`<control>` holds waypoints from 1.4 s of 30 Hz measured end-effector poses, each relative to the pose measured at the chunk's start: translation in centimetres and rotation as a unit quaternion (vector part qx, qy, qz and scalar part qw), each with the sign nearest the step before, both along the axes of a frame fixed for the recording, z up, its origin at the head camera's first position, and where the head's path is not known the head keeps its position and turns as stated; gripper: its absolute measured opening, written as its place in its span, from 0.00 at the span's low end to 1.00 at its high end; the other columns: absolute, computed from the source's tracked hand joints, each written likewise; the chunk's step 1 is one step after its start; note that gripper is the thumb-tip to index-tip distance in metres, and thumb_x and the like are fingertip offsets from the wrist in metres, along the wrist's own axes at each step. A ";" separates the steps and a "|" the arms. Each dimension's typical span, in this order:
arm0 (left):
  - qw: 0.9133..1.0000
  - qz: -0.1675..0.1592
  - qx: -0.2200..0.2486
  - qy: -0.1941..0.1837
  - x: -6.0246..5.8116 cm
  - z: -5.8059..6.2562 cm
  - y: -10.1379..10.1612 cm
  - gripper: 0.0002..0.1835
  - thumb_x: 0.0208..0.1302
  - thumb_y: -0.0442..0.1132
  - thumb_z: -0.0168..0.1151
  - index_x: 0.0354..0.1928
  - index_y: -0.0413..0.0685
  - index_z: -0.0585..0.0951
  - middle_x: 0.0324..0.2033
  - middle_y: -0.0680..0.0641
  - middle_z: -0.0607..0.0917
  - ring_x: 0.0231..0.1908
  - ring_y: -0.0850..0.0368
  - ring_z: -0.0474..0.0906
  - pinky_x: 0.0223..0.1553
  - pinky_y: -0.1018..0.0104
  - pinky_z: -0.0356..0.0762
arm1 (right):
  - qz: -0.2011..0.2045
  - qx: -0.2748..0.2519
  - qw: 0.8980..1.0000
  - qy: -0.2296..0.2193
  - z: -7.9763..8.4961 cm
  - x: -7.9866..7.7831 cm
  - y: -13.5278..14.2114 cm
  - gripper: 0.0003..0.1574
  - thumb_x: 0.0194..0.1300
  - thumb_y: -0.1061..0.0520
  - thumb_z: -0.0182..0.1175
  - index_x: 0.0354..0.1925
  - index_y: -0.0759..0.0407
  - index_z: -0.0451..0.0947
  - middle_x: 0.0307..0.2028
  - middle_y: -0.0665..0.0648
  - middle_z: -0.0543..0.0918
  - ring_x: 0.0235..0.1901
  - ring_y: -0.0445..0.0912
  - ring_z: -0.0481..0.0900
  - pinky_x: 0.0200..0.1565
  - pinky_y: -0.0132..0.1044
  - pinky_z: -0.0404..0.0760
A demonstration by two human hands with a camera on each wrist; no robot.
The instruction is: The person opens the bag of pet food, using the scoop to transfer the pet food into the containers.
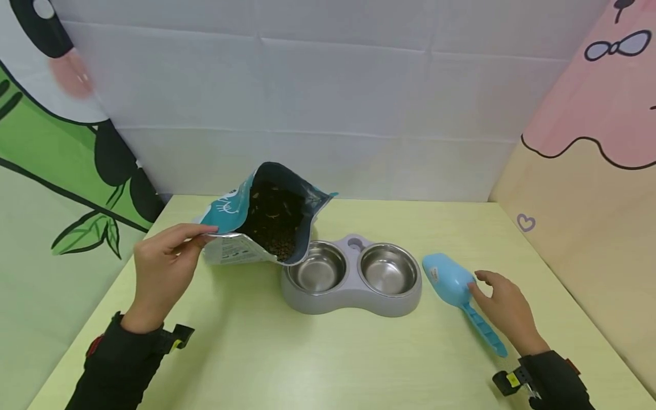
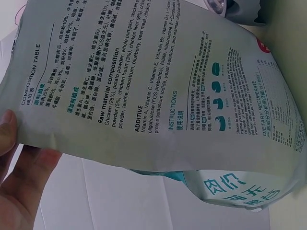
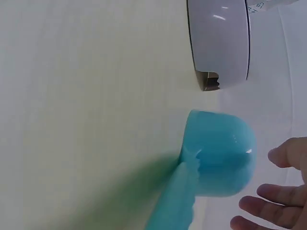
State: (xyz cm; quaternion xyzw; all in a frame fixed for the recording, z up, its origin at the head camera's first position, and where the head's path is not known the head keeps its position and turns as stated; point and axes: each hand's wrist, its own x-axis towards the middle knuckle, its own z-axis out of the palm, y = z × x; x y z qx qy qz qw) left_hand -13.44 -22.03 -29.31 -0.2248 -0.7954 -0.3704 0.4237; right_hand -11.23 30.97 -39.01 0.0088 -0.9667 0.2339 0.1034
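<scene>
My left hand (image 1: 166, 267) pinches the edge of a teal and silver pet food bag (image 1: 225, 213) between thumb and fingers. The bag is tilted with its mouth gaping, and brown kibble (image 1: 277, 228) shows inside. In the left wrist view, the printed back panel of the bag (image 2: 158, 96) spreads beside the fingers. A light blue scoop (image 1: 448, 279) lies on the table at the right, bowl turned down. Over the scoop's bowl end and handle hovers my right hand (image 1: 504, 307), fingers spread and empty; the right wrist view shows its fingertips apart from the scoop (image 3: 218, 153).
A grey double pet bowl (image 1: 353, 299) with two steel dishes stands mid-table, its left dish partly covered by the bag in the head view. The pale yellow table (image 1: 307, 364) meets a white cloth backdrop (image 1: 348, 114) behind; printed cartoon panels flank both sides.
</scene>
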 end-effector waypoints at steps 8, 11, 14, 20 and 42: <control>1.000 0.002 -0.007 0.009 -0.2 -0.2 -0.1 0.14 0.44 0.21 0.64 0.34 0.43 0.83 0.31 0.45 0.83 0.26 0.67 0.70 0.24 0.82 0.63 | -0.050 0.026 0.995 -0.086 -1.5 2.1 1.1 0.46 0.60 0.32 0.51 0.55 0.70 0.63 0.47 0.70 0.74 0.39 0.60 0.75 0.27 0.47 0.76; 1.000 0.003 -0.007 0.013 -0.2 -0.1 -0.1 0.14 0.44 0.20 0.64 0.34 0.43 0.83 0.30 0.45 0.83 0.25 0.67 0.68 0.23 0.80 0.61 | -0.054 0.036 0.992 -0.106 -1.8 2.4 1.2 0.49 0.57 0.29 0.51 0.55 0.70 0.63 0.44 0.70 0.74 0.34 0.57 0.75 0.23 0.43 0.74; 1.000 0.003 -0.007 0.013 -0.3 -0.1 -0.1 0.14 0.44 0.20 0.64 0.34 0.43 0.83 0.30 0.45 0.83 0.26 0.68 0.70 0.25 0.82 0.63 | -0.056 0.041 0.991 -0.115 -2.0 2.6 1.2 0.49 0.56 0.28 0.52 0.53 0.69 0.65 0.43 0.69 0.75 0.33 0.55 0.75 0.22 0.41 0.72; 1.000 0.000 -0.006 0.012 -0.3 -0.1 -0.1 0.15 0.44 0.20 0.64 0.34 0.43 0.83 0.30 0.45 0.83 0.30 0.69 0.74 0.32 0.84 0.68 | -0.055 0.028 0.988 -0.140 -2.2 2.8 0.9 0.48 0.53 0.26 0.53 0.48 0.68 0.69 0.40 0.65 0.76 0.30 0.50 0.74 0.22 0.40 0.72; 1.000 0.001 -0.001 -0.004 -0.2 -0.3 0.0 0.15 0.45 0.21 0.63 0.35 0.44 0.83 0.31 0.46 0.83 0.33 0.68 0.76 0.36 0.82 0.71 | -0.017 0.024 0.990 -0.137 -3.7 1.8 0.9 0.23 0.56 0.50 0.59 0.41 0.67 0.70 0.20 0.52 0.69 0.19 0.45 0.65 0.19 0.37 0.64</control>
